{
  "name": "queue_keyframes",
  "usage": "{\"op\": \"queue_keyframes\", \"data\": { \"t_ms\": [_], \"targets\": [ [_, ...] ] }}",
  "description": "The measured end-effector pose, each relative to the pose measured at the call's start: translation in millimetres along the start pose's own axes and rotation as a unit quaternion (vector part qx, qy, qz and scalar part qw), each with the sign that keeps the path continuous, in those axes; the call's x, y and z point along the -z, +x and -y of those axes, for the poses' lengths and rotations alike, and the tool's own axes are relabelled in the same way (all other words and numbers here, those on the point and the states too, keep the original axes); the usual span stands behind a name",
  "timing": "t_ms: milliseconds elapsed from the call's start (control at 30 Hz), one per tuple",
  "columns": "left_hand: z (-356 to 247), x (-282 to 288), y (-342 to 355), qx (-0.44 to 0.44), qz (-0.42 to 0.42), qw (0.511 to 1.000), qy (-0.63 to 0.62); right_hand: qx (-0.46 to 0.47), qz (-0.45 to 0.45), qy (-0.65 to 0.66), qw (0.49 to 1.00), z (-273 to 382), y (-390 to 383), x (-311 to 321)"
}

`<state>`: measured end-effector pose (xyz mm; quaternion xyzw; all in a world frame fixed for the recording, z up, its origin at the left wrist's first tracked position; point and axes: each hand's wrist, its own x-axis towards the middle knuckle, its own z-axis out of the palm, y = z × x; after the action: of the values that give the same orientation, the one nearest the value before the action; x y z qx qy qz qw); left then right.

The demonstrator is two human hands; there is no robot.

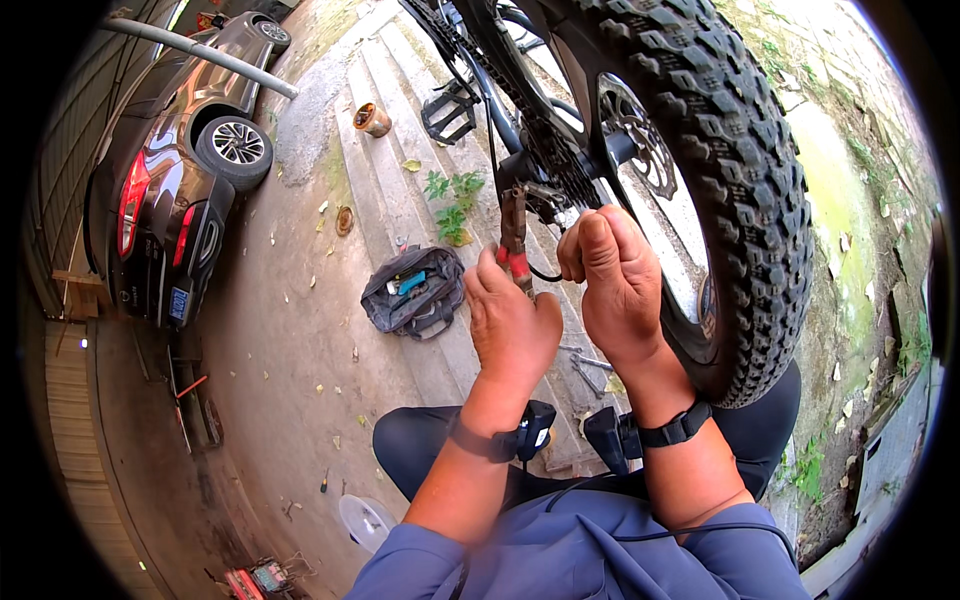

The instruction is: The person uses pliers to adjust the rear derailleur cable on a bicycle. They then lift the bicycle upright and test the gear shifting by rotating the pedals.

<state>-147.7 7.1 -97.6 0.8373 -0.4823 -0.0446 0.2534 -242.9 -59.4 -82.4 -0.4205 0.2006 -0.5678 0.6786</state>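
My left hand (512, 318) is closed around the red grips of rusty pliers (514, 225), whose metal end points up beside the rear derailleur (545, 195). Just to the right, my right hand (618, 275) is closed by the rear hub, thumb against the curled fingers; whatever it grips is hidden. A thin black cable (545, 274) curves between the two hands. Above them are the bicycle's cassette and chain (565, 160). The knobby rear tyre (735, 170) rises close to my right forearm, with a brake disc (640, 135) inside the wheel.
An open dark tool bag (415, 300) with a turquoise item inside lies on the concrete steps (385, 170). Beyond it stand a rusty can (372, 120) and a green weed (455, 200). Loose tools (585, 365) lie below my hands. A brown car (190, 170) is parked at left.
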Motion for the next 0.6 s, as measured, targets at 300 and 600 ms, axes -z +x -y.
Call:
{"op": "queue_keyframes", "data": {
  "t_ms": [300,600],
  "targets": [
    [-4,2,2,0.003,-0.002,0.999,0.042,0.005,0.004,0.015,1.000,1,0,-1],
    [47,23,43,-0.175,-0.049,0.973,0.143,0.022,0.040,0.009,0.999,5,3,2]
  ]
}}
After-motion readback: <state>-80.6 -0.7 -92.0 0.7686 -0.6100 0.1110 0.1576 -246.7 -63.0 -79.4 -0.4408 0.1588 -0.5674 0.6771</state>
